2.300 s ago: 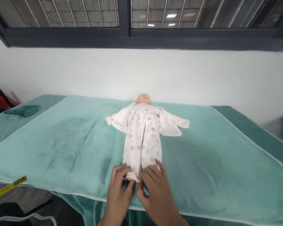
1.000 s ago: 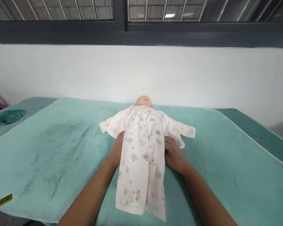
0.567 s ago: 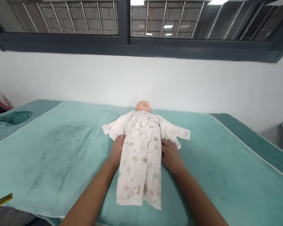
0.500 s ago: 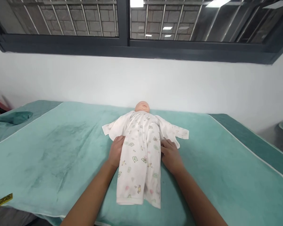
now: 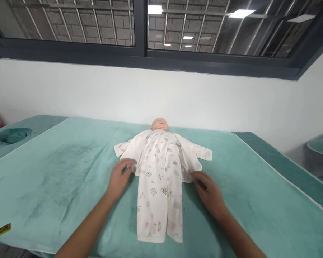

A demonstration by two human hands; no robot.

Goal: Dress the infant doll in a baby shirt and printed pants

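Note:
A baby doll (image 5: 159,124) lies on its back, its head toward the wall. It wears an open white baby shirt (image 5: 136,145) with the sleeves spread out to both sides. White printed baby trousers (image 5: 159,190) cover its front from the chest down, legs toward me. My left hand (image 5: 120,179), slightly blurred, has its curled fingers at the shirt's left lower edge. On the other side, the fingertips of my right hand (image 5: 209,193) pinch the shirt's right lower hem beside the trousers. The doll's body and legs are hidden under the clothes.
The doll lies on a green padded cover (image 5: 78,154) with pale seams. Behind it rises a white wall (image 5: 102,91) beneath a dark window frame (image 5: 83,53) with metal bars. A yellow strip (image 5: 0,232) shows at the lower left.
Both hands have moved outward from the sides of the trousers. More of the shirt's lower edges now shows on either side of the trousers. The view has shifted a little.

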